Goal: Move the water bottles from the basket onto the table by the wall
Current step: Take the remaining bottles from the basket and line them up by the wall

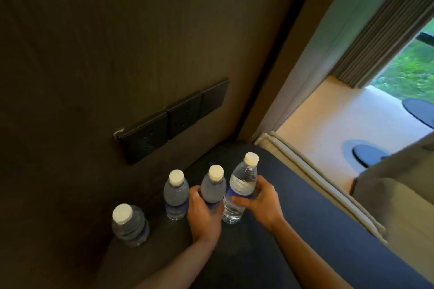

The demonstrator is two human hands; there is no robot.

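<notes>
The right hand (260,202) grip is clamped on a tilted bottle (239,189) and the left hand (204,211) grip on an upright one (212,189), both at the dark counter (246,241) by the wall (94,54) beside two standing bottles (175,195), so placement is in hand; next, level, seat, release.

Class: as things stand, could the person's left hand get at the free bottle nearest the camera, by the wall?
Probably not yet: the left hand is wrapped round a bottle. Once freed, nothing stands between it and the nearest bottle.
</notes>
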